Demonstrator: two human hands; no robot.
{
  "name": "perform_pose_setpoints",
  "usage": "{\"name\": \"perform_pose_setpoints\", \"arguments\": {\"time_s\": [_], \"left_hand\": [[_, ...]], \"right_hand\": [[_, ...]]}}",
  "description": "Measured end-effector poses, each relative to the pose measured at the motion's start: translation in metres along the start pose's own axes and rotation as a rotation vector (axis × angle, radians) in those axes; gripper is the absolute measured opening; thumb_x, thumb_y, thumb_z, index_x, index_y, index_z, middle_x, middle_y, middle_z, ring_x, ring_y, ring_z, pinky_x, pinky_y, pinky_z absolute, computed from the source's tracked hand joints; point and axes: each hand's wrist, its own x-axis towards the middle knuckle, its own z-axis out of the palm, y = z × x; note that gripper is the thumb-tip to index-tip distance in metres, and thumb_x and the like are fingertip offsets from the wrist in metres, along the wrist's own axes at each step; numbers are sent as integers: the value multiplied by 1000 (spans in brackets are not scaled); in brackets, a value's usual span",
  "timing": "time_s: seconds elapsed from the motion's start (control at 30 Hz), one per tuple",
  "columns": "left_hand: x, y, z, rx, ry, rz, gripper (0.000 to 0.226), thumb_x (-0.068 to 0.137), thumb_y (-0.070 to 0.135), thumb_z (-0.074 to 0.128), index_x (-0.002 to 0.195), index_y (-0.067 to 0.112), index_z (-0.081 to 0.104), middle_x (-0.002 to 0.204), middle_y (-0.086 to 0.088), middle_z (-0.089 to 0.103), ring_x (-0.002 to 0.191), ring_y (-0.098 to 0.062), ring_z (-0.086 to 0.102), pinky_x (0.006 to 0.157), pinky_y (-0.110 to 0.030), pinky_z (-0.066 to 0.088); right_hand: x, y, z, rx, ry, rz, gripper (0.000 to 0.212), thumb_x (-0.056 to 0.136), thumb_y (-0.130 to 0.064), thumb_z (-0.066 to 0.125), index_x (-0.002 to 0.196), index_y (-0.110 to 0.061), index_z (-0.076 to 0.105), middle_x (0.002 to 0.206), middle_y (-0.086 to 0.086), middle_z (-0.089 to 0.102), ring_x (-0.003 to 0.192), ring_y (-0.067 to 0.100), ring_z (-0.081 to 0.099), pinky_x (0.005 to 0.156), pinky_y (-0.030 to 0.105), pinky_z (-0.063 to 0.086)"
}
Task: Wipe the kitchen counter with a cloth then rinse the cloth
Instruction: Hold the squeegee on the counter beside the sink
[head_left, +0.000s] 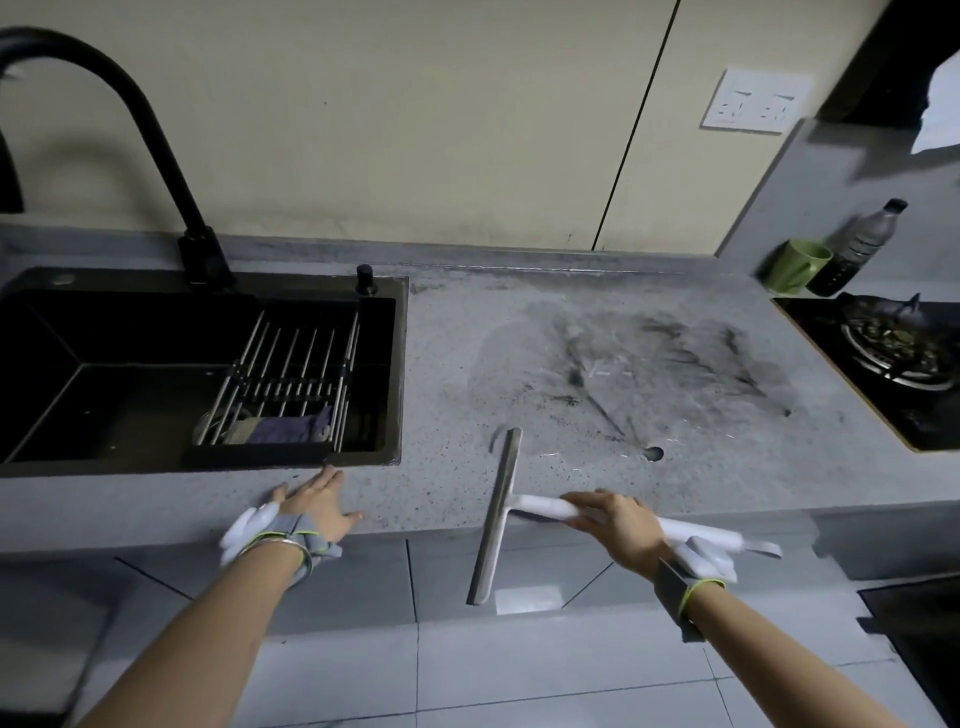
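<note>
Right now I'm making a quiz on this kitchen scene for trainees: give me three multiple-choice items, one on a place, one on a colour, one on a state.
1. Where is the purple cloth?
A. on the stove
B. on the rack in the sink
C. in the left hand

2. What colour is the mug?
A. green
B. red
C. white

3. What is the right hand doing?
A. resting flat
B. turning the tap
C. gripping the squeegee

Key:
1 B, the cloth lies on the rack inside the sink.
2 A, the mug near the stove is green.
3 C, the right hand closes round the squeegee handle.
</note>
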Motion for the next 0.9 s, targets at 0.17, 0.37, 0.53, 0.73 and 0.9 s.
{"name": "perform_pose_setpoints", "arguments": {"time_s": [0.17, 0.37, 0.53, 0.73, 0.9], "left_hand": [[3, 0, 1, 20, -12, -4, 78, 93, 56, 38, 152, 19, 5, 160, 4, -4, 146, -13, 13, 117, -42, 9], [5, -1, -5, 4, -71, -2, 68, 98, 46, 33, 153, 19, 4, 160, 4, -6, 147, -13, 8, 118, -43, 4], [3, 1, -9, 11, -89, 9, 65, 99, 41, 31, 153, 16, 3, 160, 2, -6, 148, -15, 6, 118, -45, 4], [4, 1, -2, 2, -35, -9, 64, 99, 41, 33, 152, 18, 6, 160, 4, -3, 147, -10, 6, 118, -41, 4], [5, 2, 0, -1, -21, 3, 68, 98, 44, 35, 152, 17, 6, 160, 3, -3, 147, -10, 6, 118, -42, 5]], "right_hand": [[25, -21, 5, -6, -30, -88, 33, 92, -42, 53, 124, -38, 56, 109, -3, 62, 98, 17, 57, 84, 30, 35], [49, -51, 11, 3, -64, -153, 32, 93, -40, 51, 124, -39, 55, 108, -3, 60, 101, 19, 55, 81, 29, 30], [67, -79, 18, 4, -81, -194, 33, 93, -39, 51, 126, -39, 55, 112, -1, 61, 103, 20, 55, 86, 30, 31], [83, -112, 27, 27, -87, -220, 32, 93, -37, 51, 125, -39, 55, 113, -1, 61, 105, 21, 55, 94, 33, 33], [74, -105, 21, 71, -55, -200, 31, 92, -38, 53, 123, -37, 57, 112, 0, 62, 103, 21, 56, 92, 32, 35]]}}
